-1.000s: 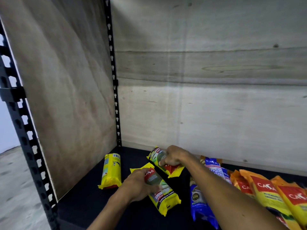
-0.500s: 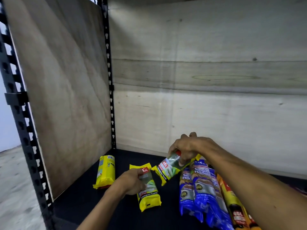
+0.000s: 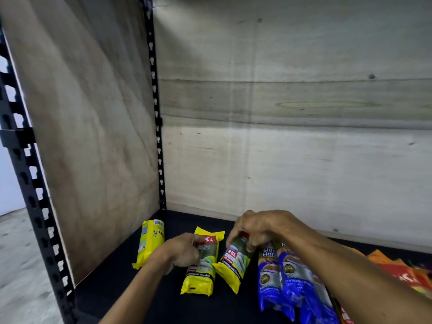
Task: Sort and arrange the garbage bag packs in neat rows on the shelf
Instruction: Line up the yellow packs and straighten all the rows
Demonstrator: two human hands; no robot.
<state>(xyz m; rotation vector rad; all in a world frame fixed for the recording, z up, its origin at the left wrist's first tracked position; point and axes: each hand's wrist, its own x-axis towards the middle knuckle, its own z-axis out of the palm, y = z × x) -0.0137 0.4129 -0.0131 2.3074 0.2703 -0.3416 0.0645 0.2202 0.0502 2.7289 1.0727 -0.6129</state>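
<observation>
Three yellow garbage bag packs lie on the black shelf (image 3: pixel 112 291). The leftmost yellow pack (image 3: pixel 149 244) lies alone near the left wall. My left hand (image 3: pixel 182 252) grips the top of the middle yellow pack (image 3: pixel 201 274), which lies flat. My right hand (image 3: pixel 254 230) holds the upper end of the third yellow pack (image 3: pixel 232 265), a 25L one, tilted beside the middle pack. Blue packs (image 3: pixel 282 279) lie just right of it, under my right forearm.
Orange and red packs (image 3: pixel 402 274) lie at the far right. Plywood panels close the shelf at the left and back. A black slotted upright (image 3: pixel 30 188) stands at the front left corner, another upright (image 3: pixel 156 127) at the back corner.
My right hand has brought the 25L yellow pack down and left, beside the middle pack. My left hand has turned the middle pack straighter. The view shifted left.
</observation>
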